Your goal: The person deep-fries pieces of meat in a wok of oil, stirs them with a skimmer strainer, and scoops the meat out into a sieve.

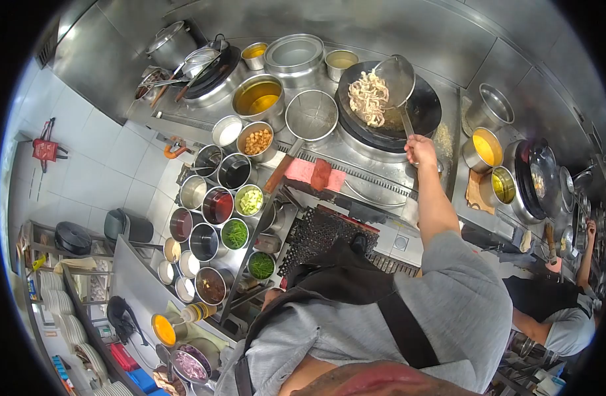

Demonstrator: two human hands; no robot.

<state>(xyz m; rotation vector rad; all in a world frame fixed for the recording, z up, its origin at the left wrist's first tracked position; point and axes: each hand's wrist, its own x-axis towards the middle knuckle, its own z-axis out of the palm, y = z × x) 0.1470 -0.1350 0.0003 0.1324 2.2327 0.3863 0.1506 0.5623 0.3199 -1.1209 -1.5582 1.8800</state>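
My right hand (422, 150) is closed around the handle of a round, long-handled metal skimmer (397, 78), tilted over a black wok (425, 109) on the stove. Pale strips of food (368, 99), perhaps meat, lie beside the skimmer's bowl, above or in the wok; I cannot tell which. My left hand (271, 297) is low beside my apron, mostly hidden, so its fingers do not show. Left of the wok, a wire strainer (311, 115) with a wooden handle rests over a pot.
A pot of yellow oil (258, 99) stands behind a container of browned cubes (257, 140). Several metal containers, including chopped greens (234, 233), fill the left counter. On the right are another wok (539, 175) and a co-worker (557, 307). A black perforated mat (329, 234) covers the floor.
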